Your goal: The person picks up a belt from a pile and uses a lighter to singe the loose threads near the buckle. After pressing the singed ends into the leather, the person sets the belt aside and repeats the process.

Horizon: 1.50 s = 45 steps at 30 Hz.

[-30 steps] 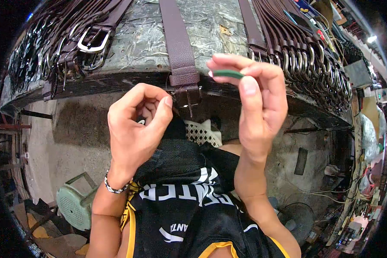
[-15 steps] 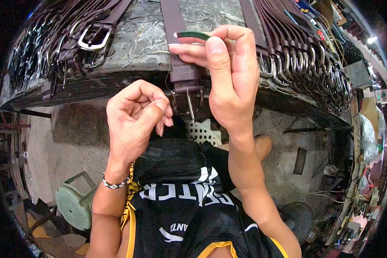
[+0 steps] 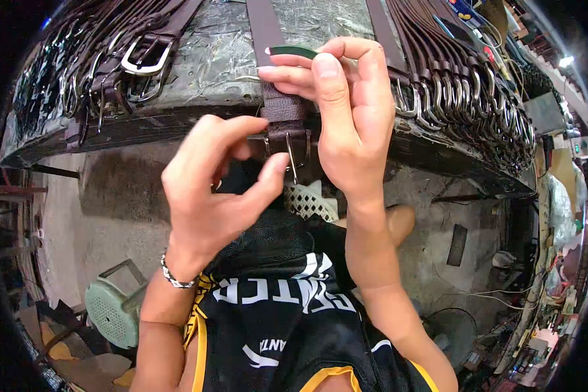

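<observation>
"Belt (image 3: 265, 29) first: where does it lie?"

"Across the counter (image 3: 219, 55), running down from twelve o'clock. Its buckle (image 3: 291, 153) hangs just past the front edge, with the metal prong pointing to six."

"And the left hand (image 3: 219, 176)?"

"Released, at nine o'clock from the buckle, thumb and forefinger spread apart. The thumb tip is close to the prong; whether it touches, I can't tell."

"What about the right hand (image 3: 349, 111)?"

"It's pinching a green strip (image 3: 294, 50) between thumb and fingers. The strip points to nine o'clock and passes in front of the belt. I can't tell if the two touch."

"What else is on the counter?"

"A pile of belts with buckles (image 3: 147, 55) at ten o'clock, and a row of brown belts (image 3: 431, 49) at two, their buckles bunched along the edge."

"And on the floor?"

"A green stool (image 3: 111, 313) at eight o'clock."
</observation>
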Available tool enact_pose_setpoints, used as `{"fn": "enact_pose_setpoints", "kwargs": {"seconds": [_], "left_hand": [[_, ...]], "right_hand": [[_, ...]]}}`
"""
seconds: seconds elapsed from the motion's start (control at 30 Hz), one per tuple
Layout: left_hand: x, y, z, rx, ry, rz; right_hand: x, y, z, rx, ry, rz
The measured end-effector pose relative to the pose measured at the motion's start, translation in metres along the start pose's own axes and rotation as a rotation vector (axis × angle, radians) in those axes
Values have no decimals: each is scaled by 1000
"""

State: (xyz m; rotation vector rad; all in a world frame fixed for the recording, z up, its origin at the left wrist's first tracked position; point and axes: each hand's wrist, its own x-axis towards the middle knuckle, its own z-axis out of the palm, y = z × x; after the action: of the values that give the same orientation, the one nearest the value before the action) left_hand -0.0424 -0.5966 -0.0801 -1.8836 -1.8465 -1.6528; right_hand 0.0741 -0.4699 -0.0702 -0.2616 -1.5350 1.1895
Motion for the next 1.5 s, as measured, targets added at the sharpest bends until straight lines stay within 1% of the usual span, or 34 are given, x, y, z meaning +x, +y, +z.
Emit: {"fn": "enact_pose_setpoints", "kwargs": {"seconds": [0.03, 0.13, 0.17, 0.27, 0.3, 0.4, 0.43, 0.53, 0.73, 0.87, 0.9, 0.93, 1.0, 1.03, 1.13, 1.27, 1.37, 1.47, 1.5], "left_hand": [[4, 1, 10, -78, 65, 92], [5, 3, 16, -18, 25, 76], [6, 1, 18, -57, 42, 82], [3, 1, 9, -208, -17, -153], [0, -7, 11, -290, -6, -149], [-5, -4, 0, -598, -96, -508], [-5, -7, -1, -700, -151, -507], [-6, -13, 8, -936, -102, -553], [-7, -20, 5, -1045, -94, -558], [-17, -33, 3, -987, -47, -508], [-17, -31, 2, -879, -41, -545], [-18, -31, -3, -794, -120, -561], [-18, -25, 1, -701, -187, -586], [-19, -24, 3, -709, -201, -617], [-18, -15, 5, -669, -154, -565], [-11, -5, 5, -480, -46, -421], [-8, -7, 5, -280, -20, -326], [-7, -9, 5, -283, -24, -312], [-7, -8, 4, -296, -34, -361]], "right_hand": [[0, 0, 0, -1, -2, 1], [0, 0, 0, -1, -3, -6], [0, 0, 0, -1, -2, -6], [-1, 1, -1, -13, 4, -7], [-1, 1, -1, -22, 3, -13], [-1, -2, -4, -74, -54, 10], [-1, -4, -6, -97, -82, 24], [0, 0, 0, -46, 8, -16], [0, 1, 1, -50, 7, -23], [0, 0, 2, -12, 20, 1], [0, 1, 1, -8, 18, -3], [0, 2, 1, -5, 16, -6], [0, 0, 2, -8, 18, 3], [0, -1, 2, -10, 19, 7], [-1, 0, 0, -33, 4, -3], [-2, 1, 1, -36, 15, -7], [-2, 2, 1, -48, 12, -17], [-2, 2, 1, -44, 14, -16], [-2, 2, 1, -41, 15, -15]]}}
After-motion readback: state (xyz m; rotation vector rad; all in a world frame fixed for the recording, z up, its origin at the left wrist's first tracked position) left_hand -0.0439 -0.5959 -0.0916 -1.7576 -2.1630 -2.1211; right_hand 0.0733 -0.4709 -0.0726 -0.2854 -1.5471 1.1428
